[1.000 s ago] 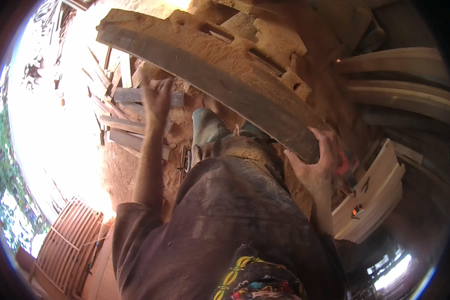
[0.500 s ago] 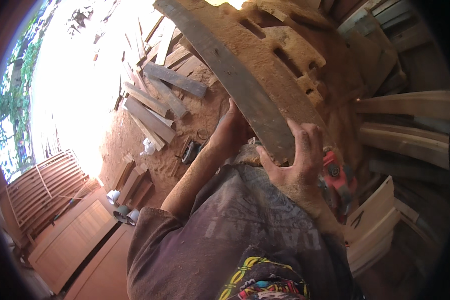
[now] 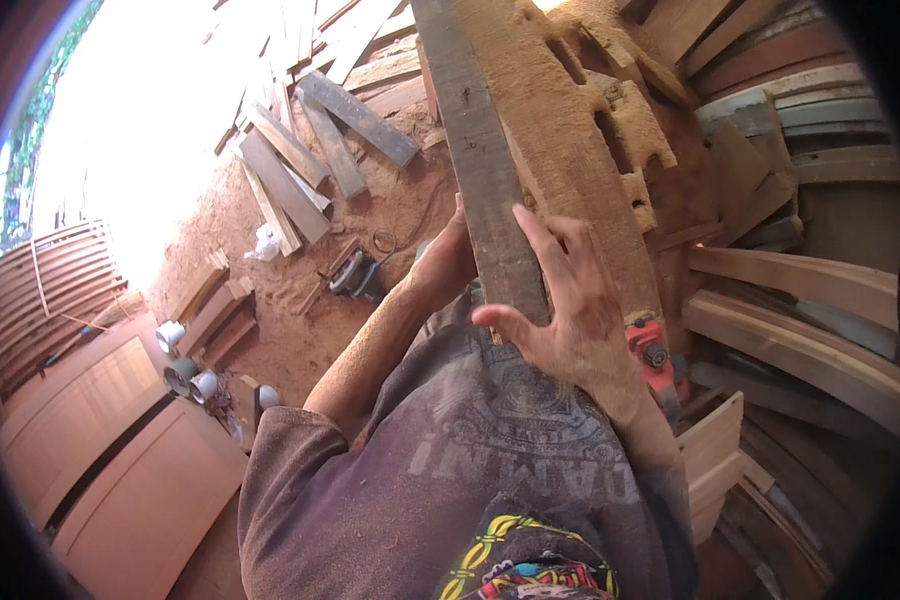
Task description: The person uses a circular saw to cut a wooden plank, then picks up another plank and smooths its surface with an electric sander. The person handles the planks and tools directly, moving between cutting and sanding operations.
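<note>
A long grey-brown plank runs away from my body, its near end close to my shirt. My left hand holds its left edge near that end, with most of the fingers hidden beneath or behind the wood. Over the near end lies my right hand, fingers stretched and spread, the thumb pointing left across the top face and the index finger along the right edge. Beside the plank is a sawdust-covered wooden beam or bench with several slots cut through it. A red power tool sits just right of my right forearm.
On the dusty ground at left lie several loose boards and another power tool. Panelled doors and lamp-like fittings are at lower left. Stacked timber crowds the right side.
The plank has swung to point more straight ahead, its far end moving right in view. My right hand's fingers have straightened from their grip on the near end. The view has shifted too.
</note>
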Tool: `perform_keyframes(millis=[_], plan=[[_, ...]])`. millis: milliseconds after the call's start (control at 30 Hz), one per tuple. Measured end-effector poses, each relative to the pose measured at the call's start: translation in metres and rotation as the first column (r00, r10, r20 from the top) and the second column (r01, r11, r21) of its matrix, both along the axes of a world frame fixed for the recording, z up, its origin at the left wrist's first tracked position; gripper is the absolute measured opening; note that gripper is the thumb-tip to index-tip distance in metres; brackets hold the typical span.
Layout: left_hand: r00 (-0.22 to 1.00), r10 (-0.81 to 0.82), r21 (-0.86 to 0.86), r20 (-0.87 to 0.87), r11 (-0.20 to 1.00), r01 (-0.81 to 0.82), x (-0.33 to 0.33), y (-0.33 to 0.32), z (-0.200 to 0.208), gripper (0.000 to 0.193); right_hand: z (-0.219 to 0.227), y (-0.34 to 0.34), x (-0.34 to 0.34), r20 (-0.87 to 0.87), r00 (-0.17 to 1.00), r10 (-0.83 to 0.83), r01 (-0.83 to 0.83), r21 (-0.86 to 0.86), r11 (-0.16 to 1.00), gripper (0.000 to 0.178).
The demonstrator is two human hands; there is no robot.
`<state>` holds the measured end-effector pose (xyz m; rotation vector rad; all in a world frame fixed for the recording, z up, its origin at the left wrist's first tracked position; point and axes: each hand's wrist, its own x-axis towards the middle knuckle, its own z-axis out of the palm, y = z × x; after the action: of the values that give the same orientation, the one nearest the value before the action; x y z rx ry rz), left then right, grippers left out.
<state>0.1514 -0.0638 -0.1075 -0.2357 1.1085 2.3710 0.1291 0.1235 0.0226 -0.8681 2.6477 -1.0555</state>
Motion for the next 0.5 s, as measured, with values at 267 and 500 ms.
perform_keyframes(millis=[267,500], plan=[[0.990,0.094,-0.105,0.100,0.991,-0.084,0.012,-0.012,0.021,0.082,0.006,-0.044,-0.038,0.070,0.991,0.111,-0.128,0.357,0.925,0.101],[0.973,0.112,-0.015,0.204,0.994,-0.112,0.019,-0.020,-0.004,0.082,-0.006,-0.069,-0.051,-0.012,0.989,0.146,-0.118,0.522,0.845,0.102]])
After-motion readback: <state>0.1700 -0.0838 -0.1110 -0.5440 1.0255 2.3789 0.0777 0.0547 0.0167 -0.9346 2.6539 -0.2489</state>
